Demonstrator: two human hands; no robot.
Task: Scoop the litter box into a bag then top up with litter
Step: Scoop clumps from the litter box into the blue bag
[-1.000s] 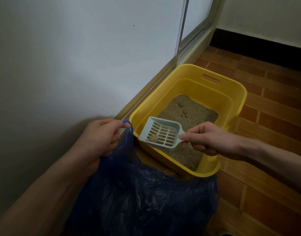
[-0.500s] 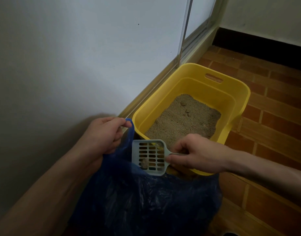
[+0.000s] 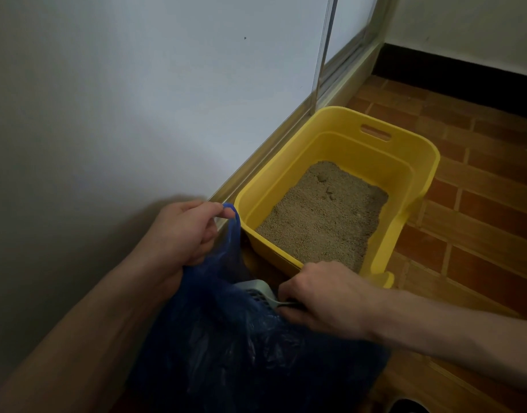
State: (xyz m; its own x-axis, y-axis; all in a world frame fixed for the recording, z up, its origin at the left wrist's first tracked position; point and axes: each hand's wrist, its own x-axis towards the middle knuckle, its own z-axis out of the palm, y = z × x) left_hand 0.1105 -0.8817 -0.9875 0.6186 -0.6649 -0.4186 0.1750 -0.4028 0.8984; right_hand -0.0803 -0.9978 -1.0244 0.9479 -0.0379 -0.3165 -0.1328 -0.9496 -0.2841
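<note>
A yellow litter box [image 3: 423, 150] stands on the floor against the wall, holding tan litter [image 3: 324, 216] with a few small clumps near its far end. A dark blue plastic bag [image 3: 250, 347] hangs in front of the box. My left hand [image 3: 184, 231] pinches the bag's handle and holds its mouth up. My right hand [image 3: 321, 299] grips the handle of a pale blue slotted scoop [image 3: 257, 290]. The scoop's head dips inside the bag's mouth and is mostly hidden by the plastic.
A white wall [image 3: 137, 114] runs along the left, with a sliding door track [image 3: 339, 76] beyond the box. The floor [image 3: 479, 234] is reddish brick tile. A black skirting [image 3: 464, 81] lines the far wall.
My right hand has carried the scoop, with a clump on it, from above the litter box down into the bag's mouth. My left hand has kept its hold on the bag handle.
</note>
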